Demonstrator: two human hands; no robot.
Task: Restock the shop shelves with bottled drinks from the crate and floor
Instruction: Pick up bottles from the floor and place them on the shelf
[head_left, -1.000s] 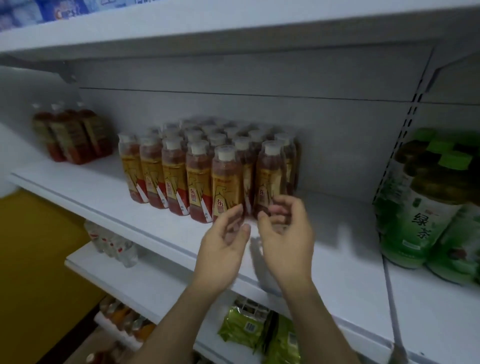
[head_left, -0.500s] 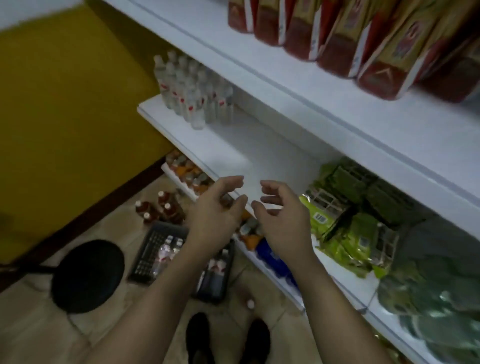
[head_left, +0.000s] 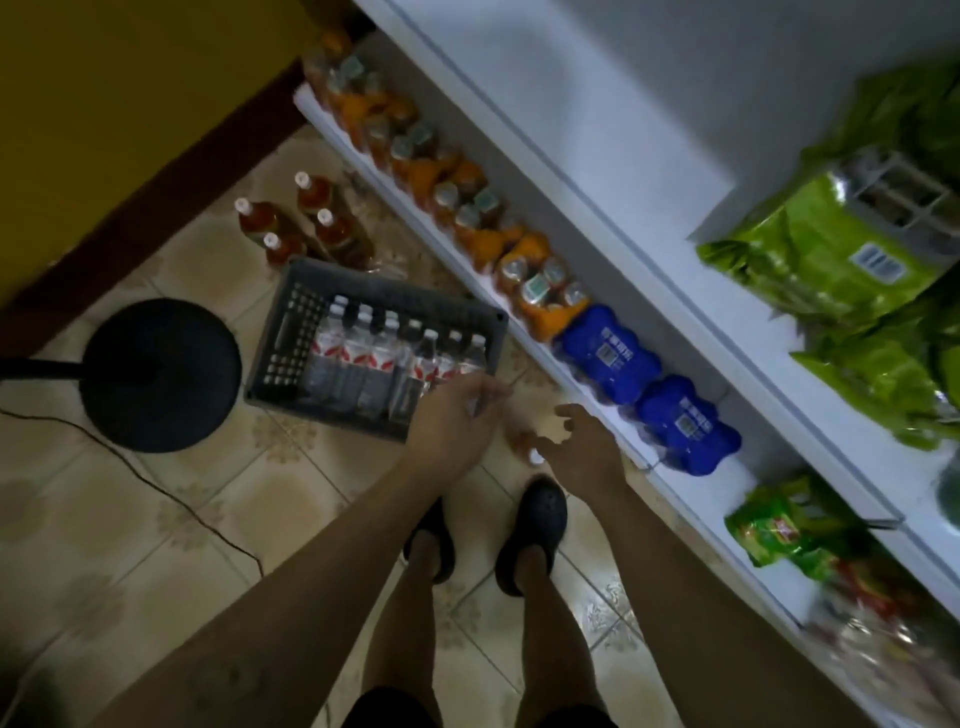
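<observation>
left hand (head_left: 451, 422) and right hand (head_left: 582, 453) had swung down toward the crate (head_left: 405, 297) of water bottles (head_left: 358, 349), fingers loosely curled, empty; the next pickup looked due.

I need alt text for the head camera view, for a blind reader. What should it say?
Seen from above, a person's empty left hand and right hand reach down toward a grey crate of water bottles on the tiled floor. Four brown drink bottles stand beyond the crate.

Bare arms (head_left: 311, 587), dark shorts (head_left: 387, 709), bare legs (head_left: 408, 623), black clogs (head_left: 537, 519)
</observation>
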